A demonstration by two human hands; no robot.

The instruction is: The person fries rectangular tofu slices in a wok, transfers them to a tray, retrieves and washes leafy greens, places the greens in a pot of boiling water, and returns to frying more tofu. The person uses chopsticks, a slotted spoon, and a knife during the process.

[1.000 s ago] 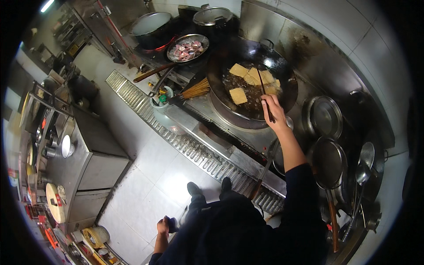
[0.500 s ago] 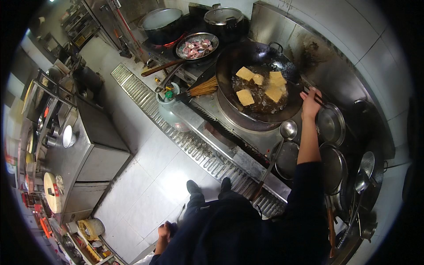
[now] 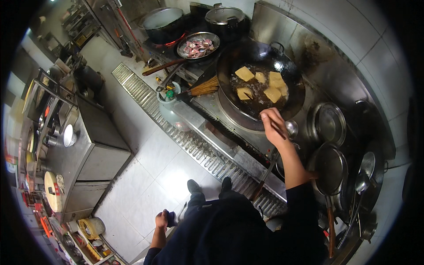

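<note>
My right hand reaches over the near rim of a large black wok, closed on dark chopsticks. Their tips seem to touch the lower left of several golden fried slabs, which look like tofu and sit in bubbling oil. The hand hides part of the chopsticks. Low by my side, my left hand is wrapped round a small dark object whose kind I cannot make out.
A strainer of pinkish meat pieces rests beyond the wok, near two pots. A bamboo brush lies left of it. Right of my arm are a ladle, round strainers and a metal lid. A steel cabinet stands left.
My right hand has swung left from the wok's right rim to its near side, bringing the chopsticks to the lower left slab. My left hand has risen slightly, showing more of the dark object.
</note>
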